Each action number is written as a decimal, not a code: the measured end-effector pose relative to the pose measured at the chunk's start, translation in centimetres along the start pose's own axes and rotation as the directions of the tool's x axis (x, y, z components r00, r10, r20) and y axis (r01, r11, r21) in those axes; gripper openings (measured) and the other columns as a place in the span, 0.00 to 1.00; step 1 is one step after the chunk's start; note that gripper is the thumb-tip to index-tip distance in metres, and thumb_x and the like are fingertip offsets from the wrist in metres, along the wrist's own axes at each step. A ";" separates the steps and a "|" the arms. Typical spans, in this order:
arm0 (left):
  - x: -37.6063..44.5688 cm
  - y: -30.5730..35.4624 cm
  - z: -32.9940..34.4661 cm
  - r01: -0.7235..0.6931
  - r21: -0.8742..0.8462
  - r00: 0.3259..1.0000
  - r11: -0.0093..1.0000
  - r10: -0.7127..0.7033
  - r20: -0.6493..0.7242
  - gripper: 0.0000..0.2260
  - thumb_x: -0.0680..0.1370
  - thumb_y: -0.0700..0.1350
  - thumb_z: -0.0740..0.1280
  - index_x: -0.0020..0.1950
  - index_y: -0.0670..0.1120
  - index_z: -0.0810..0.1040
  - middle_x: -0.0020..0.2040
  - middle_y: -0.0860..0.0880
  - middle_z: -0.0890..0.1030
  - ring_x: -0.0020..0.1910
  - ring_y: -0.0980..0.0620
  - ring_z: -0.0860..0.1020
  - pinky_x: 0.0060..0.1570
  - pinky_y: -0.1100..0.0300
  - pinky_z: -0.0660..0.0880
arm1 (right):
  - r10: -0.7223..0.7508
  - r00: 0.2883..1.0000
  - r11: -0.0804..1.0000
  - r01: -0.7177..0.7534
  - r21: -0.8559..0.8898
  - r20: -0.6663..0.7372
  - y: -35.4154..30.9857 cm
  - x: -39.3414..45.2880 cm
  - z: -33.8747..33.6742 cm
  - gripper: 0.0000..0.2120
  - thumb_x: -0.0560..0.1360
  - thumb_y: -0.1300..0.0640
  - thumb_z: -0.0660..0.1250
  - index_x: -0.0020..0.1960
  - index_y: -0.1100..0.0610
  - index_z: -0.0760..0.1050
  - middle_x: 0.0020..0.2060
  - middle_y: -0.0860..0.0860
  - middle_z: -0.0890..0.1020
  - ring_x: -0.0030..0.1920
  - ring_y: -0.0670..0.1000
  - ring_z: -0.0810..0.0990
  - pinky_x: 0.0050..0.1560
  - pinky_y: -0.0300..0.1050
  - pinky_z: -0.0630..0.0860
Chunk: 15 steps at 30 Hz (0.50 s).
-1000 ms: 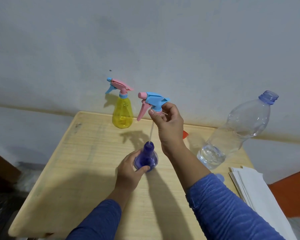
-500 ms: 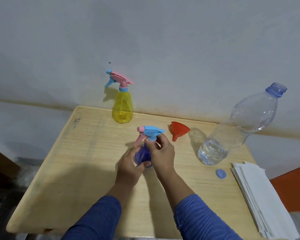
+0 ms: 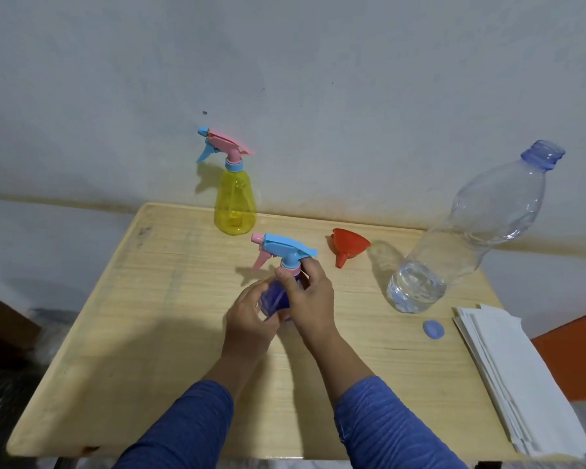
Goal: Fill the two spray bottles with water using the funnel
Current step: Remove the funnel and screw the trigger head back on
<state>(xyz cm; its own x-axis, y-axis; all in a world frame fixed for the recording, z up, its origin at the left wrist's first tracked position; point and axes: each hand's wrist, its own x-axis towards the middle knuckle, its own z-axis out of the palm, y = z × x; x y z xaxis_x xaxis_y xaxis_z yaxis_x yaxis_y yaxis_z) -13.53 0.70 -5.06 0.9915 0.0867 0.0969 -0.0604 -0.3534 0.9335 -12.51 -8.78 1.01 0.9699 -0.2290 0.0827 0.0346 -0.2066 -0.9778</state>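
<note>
Pinching the collar under the blue trigger head (image 3: 286, 249), the right hand (image 3: 307, 299) is curling thumb and fingers round the neck, apparently to turn the head on its thread. The left hand (image 3: 249, 319) is wrapping the body of the purple spray bottle (image 3: 276, 297), holding it upright on the table (image 3: 149, 299) so that it is resisting that twist.

Taking the purple spray bottle as landmark: the yellow spray bottle (image 3: 234, 204) is standing behind it by the wall, head fitted, clear of the work. The red funnel (image 3: 347, 247) is lying on its side just behind and to the right, within reach. The water bottle (image 3: 471, 231), uncapped and nearly drained, is standing further right; its cap (image 3: 433, 330) is lying near its base. White paper (image 3: 515, 374) is lying stacked at the far right.
</note>
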 end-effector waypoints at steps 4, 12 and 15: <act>0.1 0.1 -0.1 -0.004 0.007 1.000 1.000 0.004 -0.002 0.27 0.66 0.42 0.76 0.63 0.51 0.75 0.57 0.58 0.76 0.56 0.58 0.76 0.57 0.57 0.75 | -0.012 0.996 1.000 0.010 0.020 0.091 0.2 0.4 -0.7 0.06 0.74 0.57 0.66 0.49 0.50 0.77 0.42 0.53 0.81 0.44 0.52 0.79 0.51 0.56 0.76; 0.1 0.1 0.0 0.008 0.037 1.000 0.999 -0.008 -0.006 0.24 0.66 0.43 0.76 0.60 0.47 0.76 0.54 0.56 0.78 0.53 0.56 0.77 0.54 0.58 0.76 | 0.057 0.998 0.988 -0.058 0.142 0.014 -0.2 1.1 -0.2 0.18 0.65 0.63 0.77 0.43 0.52 0.69 0.36 0.46 0.79 0.36 0.41 0.77 0.43 0.43 0.77; 0.1 0.3 -0.1 -0.009 0.058 1.000 0.998 0.009 0.004 0.23 0.67 0.43 0.75 0.61 0.47 0.76 0.54 0.54 0.78 0.52 0.56 0.77 0.53 0.59 0.76 | 0.049 0.997 0.989 -0.056 0.138 0.052 -0.2 1.1 -0.2 0.19 0.66 0.63 0.76 0.48 0.50 0.69 0.42 0.47 0.78 0.40 0.39 0.78 0.48 0.41 0.78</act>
<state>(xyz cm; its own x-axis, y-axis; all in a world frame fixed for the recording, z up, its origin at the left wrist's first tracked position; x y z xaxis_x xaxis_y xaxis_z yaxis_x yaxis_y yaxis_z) -13.50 0.72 -4.68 0.9913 0.0800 0.1042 -0.0628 -0.4079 0.9108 -11.49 -9.17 1.29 0.9817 -0.1890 0.0246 0.0134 -0.0600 -0.9981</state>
